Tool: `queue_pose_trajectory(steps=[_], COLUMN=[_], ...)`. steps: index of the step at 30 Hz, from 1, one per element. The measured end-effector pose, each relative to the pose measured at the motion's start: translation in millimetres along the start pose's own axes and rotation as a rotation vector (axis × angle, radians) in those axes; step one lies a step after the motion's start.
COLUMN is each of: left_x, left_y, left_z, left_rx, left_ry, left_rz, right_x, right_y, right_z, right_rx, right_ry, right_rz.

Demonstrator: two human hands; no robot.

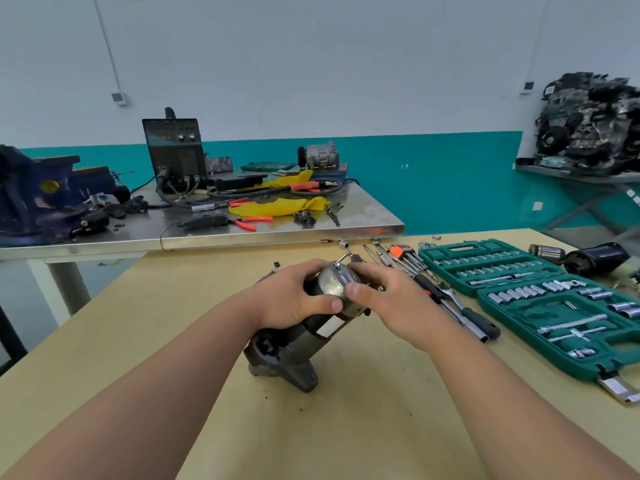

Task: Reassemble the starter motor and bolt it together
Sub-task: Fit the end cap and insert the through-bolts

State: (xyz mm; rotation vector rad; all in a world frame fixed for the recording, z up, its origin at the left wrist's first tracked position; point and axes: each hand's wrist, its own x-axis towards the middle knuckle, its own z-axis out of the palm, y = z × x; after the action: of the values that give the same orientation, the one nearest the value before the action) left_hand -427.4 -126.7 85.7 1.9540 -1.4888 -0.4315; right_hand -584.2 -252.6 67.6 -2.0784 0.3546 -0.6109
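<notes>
Starter motor (294, 344) is stood tilted on the pale wooden tabletop (346, 427), its dark cast nose housing down and its cylindrical body angled up toward the hands. Matte dark grey metal is seen on the body, with a pale rectangular patch on the side; any print on it cannot be read. The round end cap (332, 282) at the top is dull, worn silver metal. A thin bright bolt (341, 258) is seen sticking up past the cap's far edge.

The upper body is gripped by the left hand (294, 296), fingers curled round it and thumb laid along the cap's rim. The end cap is held by the right hand (391, 296), thumb pressed on its near edge and fingers curled over the far side.

To the right, a green plastic socket case (512, 341) is laid open in 2 halves, filled with chrome sockets and bars. A chrome ratchet (460, 313) with a black handle is laid just beside it. Hex keys (401, 252) are held in an orange clip further back. A dark cylindrical motor part (599, 259) is lying at the far right.

Behind, a stainless steel table (311, 230) is loaded with a black welder (175, 150), a blue vise (34, 192) and yellow cloth (280, 206). Welder markings are too blurred to read.
</notes>
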Motion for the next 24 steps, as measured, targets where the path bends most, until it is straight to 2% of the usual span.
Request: queue_pose_trajectory(steps=[5,13,15,17,20,24], left_x=[16.6,16.2,9.5,0.2,-12.3,-15.9], left_y=[3.1,21.3,24.5,23.6,16.4,5.0], left_z=[-4.8,3.1,20.7,42.5,63.9,70.8], left_rx=[0.107,0.371,0.462,0.470,0.523,0.638], left_ry=[-0.151,-0.202,-0.101,0.113,0.360,0.396], left_rz=[-0.036,-0.149,-0.175,-0.182,-0.084,0.017], right_x=[-1.7,-1.9,-1.9,-2.0,-6.1,-15.0], right_y=[18.6,38.1,38.0,37.5,34.9,40.9], right_z=[17.3,36.3,36.9,39.0,40.7,37.1], right_rx=[0.204,0.405,0.419,0.462,0.474,0.392], right_ry=[0.128,0.197,0.203,0.203,0.197,0.131], right_rz=[0.076,0.238,0.252,0.260,0.261,0.297])
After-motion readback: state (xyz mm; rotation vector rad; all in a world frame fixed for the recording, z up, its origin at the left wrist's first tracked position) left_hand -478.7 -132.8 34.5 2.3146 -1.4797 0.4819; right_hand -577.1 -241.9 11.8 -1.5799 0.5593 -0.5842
